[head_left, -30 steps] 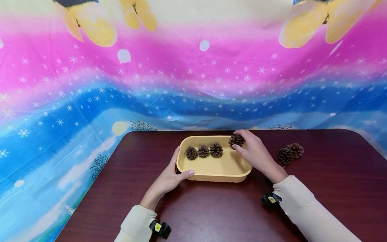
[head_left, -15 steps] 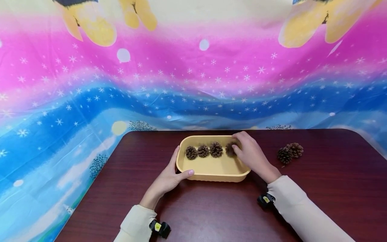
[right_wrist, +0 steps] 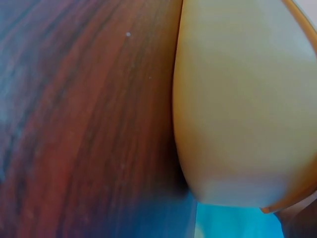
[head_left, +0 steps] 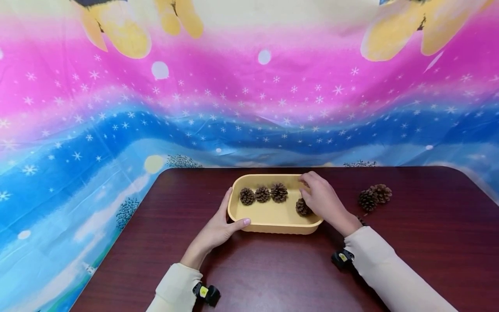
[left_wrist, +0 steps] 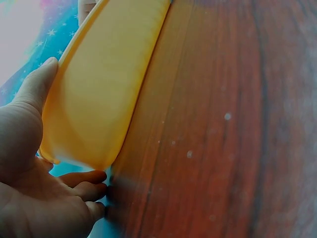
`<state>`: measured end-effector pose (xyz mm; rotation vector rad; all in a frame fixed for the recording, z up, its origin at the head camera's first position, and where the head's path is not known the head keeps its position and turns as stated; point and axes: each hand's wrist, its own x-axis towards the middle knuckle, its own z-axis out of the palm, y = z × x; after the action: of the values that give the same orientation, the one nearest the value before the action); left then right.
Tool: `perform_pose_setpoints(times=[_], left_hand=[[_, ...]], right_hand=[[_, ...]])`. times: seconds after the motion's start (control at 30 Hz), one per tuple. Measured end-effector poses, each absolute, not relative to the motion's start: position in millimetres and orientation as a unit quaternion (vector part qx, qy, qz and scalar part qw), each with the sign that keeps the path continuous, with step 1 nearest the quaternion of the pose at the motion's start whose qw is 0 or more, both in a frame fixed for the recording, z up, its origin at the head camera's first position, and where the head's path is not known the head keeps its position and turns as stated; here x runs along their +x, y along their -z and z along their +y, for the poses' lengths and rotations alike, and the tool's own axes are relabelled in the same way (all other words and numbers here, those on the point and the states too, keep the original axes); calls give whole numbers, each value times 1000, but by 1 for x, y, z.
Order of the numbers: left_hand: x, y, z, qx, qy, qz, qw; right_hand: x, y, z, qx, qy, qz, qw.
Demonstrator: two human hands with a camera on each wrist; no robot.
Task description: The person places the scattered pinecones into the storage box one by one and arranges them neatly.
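From my head camera, my right hand (head_left: 321, 200) is inside the right end of the yellow tray (head_left: 273, 226), fingers curled loosely over the fourth pine cone (head_left: 302, 206); whether I'm gripping it or only touching it I cannot tell. A second ago I held that cone up at the far rim; now it sits low on the tray floor, nearer me than the row of three cones (head_left: 263, 194) along the back, so it looks to be set down and out of line with them. My left hand (head_left: 218, 229) clasps the tray's left corner, thumb hooked over the rim, as it did before. Two more cones (head_left: 374, 197) lie on the table (head_left: 273, 273) well to my right. My left wrist view shows my left thumb (left_wrist: 34, 84) on the tray's outer wall (left_wrist: 106, 94). My right wrist view shows only the tray's wall (right_wrist: 237, 109) and wood.
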<state>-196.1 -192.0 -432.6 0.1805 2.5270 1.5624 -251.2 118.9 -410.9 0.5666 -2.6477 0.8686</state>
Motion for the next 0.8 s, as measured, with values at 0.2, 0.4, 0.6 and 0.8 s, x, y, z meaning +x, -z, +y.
perform_pose_setpoints(times=[0.2,0.4,0.6,0.8], left_hand=[[-197,434,-193,63,-520,848,80],[-197,434,-193,63,-517,850,79],[-196,433,-193,60,-516,850,81],[-196,432,-192,60,-516,851,81]], right_hand=[[-250,408,123,224,-302,-915,146],[-248,402,131,261,-295,-910,129],[-244,394,140,291,-265,-915,91],[-240,388,144,312,-251,-915,54]])
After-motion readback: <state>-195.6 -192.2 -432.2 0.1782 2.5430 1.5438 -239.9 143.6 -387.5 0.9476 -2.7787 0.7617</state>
